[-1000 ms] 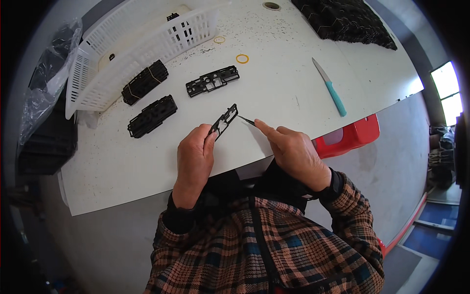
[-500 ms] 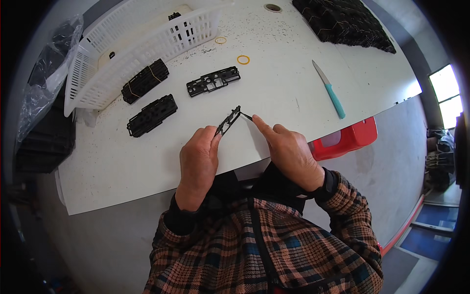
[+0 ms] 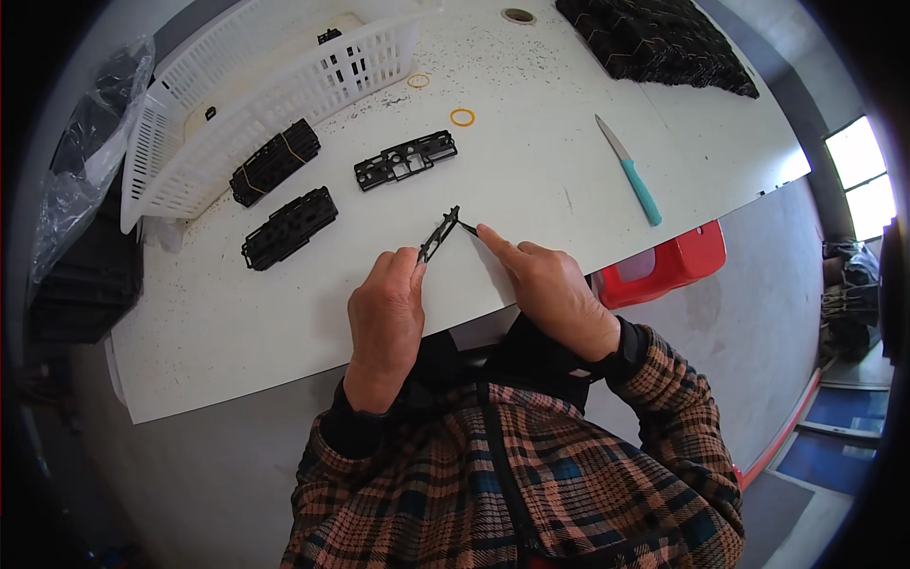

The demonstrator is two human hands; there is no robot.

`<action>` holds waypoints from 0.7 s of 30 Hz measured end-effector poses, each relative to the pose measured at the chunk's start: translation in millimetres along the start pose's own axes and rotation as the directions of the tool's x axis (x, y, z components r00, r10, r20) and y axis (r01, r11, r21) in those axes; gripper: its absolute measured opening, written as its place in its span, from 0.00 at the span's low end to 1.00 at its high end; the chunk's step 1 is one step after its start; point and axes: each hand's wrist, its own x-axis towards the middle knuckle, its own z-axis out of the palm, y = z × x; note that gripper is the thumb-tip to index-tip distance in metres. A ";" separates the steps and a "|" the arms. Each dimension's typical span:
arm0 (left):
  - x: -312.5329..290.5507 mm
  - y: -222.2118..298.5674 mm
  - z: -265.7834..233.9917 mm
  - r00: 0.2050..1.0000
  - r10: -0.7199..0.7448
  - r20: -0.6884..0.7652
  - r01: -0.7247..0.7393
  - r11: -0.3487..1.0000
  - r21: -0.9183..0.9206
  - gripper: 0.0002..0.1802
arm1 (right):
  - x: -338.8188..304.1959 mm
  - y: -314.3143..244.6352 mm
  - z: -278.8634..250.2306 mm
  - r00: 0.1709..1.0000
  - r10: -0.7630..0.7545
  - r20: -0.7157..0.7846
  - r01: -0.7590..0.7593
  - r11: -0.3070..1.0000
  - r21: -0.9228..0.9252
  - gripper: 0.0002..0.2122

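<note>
My left hand [image 3: 387, 318] pinches a black plastic frame [image 3: 439, 235] by its lower end, holding it tilted above the table. My right hand [image 3: 550, 289] is closed round a thin dark pointed tool [image 3: 468, 228], its handle hidden in the palm; the index finger lies along it. The tool's tip meets or nearly meets the frame's upper end. Farther off on the table lies a single flat black frame [image 3: 406, 160] with cut-outs. To its left are a stack of black frames [image 3: 290, 229] and a banded bundle of frames [image 3: 275, 163].
A white plastic basket [image 3: 275, 100] stands at the far left. A knife with a turquoise handle [image 3: 641, 193] lies at the right. A yellow rubber band [image 3: 463, 118] and dark crumbs lie mid-table. Many banded black parts [image 3: 654, 43] fill the far right. A red stool [image 3: 668, 266] stands beside the table.
The view has shifted slightly. Both hands keep their hold, and the frame and tool tip have barely moved against each other.
</note>
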 end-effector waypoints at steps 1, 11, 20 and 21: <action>-0.5 0.1 0.1 1.000 -0.009 0.006 0.009 1.000 0.014 0.04 | -0.2 1.9 -0.6 1.000 -0.022 0.008 0.021 0.999 0.041 0.29; 0.4 4.4 0.6 1.000 0.004 -0.001 -0.004 1.000 0.009 0.04 | -5.3 -12.6 -1.6 0.999 0.034 -0.013 -0.035 0.992 -0.123 0.32; -0.2 5.7 3.9 1.000 0.022 -0.023 -0.021 1.000 0.023 0.04 | 0.0 -15.7 3.5 0.998 0.063 -0.021 -0.065 0.989 -0.131 0.33; -0.7 6.3 4.3 0.999 0.024 -0.022 -0.023 0.999 0.027 0.04 | -0.4 -15.0 3.9 0.998 0.066 -0.025 -0.068 0.991 -0.114 0.33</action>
